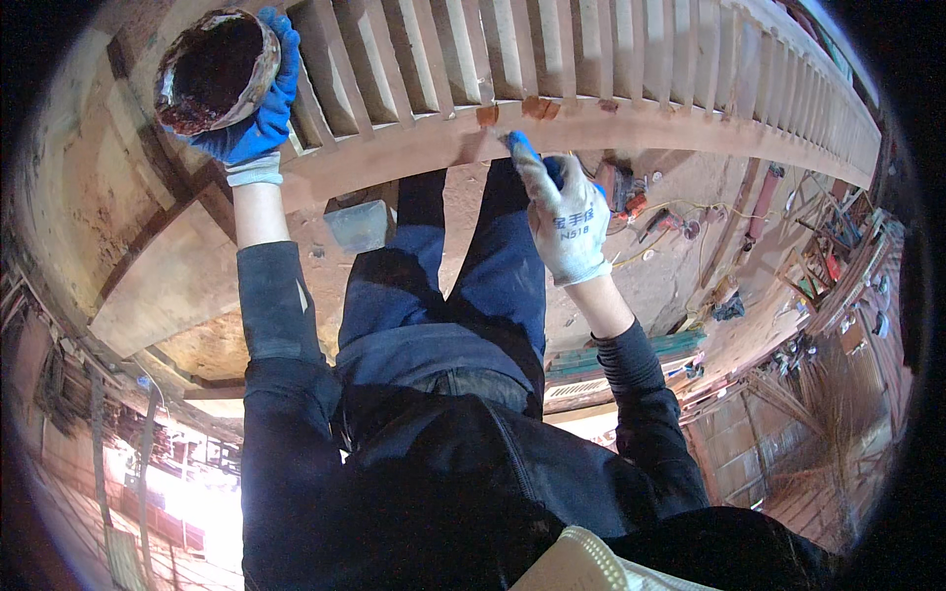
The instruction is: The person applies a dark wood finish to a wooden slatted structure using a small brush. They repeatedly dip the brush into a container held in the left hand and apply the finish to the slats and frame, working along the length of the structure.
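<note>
In the head view the left hand (258, 116), in a blue glove, is closed around a round bowl crusted with dark red-brown paste (212, 69), held up to the left. The right hand (565, 219), in a white and blue glove, grips a small tool I cannot identify, its tip against the long curved wooden rail (631, 126) with slats, beside reddish patches (537, 106); the rail runs left to right, just ahead of the right hand

No pkgs, signs or screens; only dark printed mark on white glove (569, 225) back.

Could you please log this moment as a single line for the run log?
left hand: holds bowl of reddish-brown paste | right hand: pressed at wooden rail, reddish patches beside fingertips
</note>
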The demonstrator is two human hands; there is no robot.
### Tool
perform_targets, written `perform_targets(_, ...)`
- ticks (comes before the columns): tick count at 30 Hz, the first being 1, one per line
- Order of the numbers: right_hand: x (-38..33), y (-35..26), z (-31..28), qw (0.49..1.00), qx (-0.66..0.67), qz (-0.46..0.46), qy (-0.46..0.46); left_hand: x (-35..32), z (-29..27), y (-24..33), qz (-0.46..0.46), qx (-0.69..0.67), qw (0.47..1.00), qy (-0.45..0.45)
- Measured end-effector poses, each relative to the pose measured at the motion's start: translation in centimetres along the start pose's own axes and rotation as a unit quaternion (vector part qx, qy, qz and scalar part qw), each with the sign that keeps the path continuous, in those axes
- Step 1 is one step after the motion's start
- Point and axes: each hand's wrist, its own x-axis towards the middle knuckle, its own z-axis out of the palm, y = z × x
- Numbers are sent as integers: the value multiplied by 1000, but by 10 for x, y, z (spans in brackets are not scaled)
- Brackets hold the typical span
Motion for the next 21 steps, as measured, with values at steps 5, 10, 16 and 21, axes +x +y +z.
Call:
perform_targets(5,10,1,0,998,-67,4,-9,3,6,-9,-28,-27,999,-6)
perform_targets(10,6,-3,-10,999,-37,-4,-23,4,4,-8,-14,-33,999,-3)
perform_targets(16,14,-1,-3,997,-61,-22,-34,2,1,-13,-11,-28,999,-22)
perform_targets(21,6,-9,-11,999,-14,-24,-29,0,-2,-7,3,2,999,-36)
